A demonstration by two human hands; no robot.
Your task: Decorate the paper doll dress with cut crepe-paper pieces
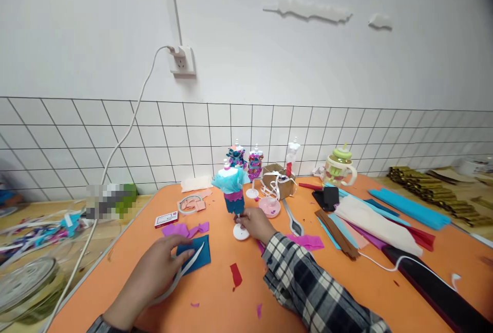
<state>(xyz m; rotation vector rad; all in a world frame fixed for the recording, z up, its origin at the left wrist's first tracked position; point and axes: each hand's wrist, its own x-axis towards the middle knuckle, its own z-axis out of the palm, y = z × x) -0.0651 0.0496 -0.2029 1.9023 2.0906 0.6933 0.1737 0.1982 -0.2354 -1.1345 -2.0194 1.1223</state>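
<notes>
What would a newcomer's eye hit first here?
The small dress form with the ruffled light-blue top, mid-table, with the right hand just above its white base. Next, the bright orange table across the foreground, then the green-lidded cup at its back right.

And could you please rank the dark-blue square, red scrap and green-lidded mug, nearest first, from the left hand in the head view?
1. Dark-blue square, at the left hand.
2. Red scrap, right of the square.
3. Green-lidded mug, back right.
</notes>
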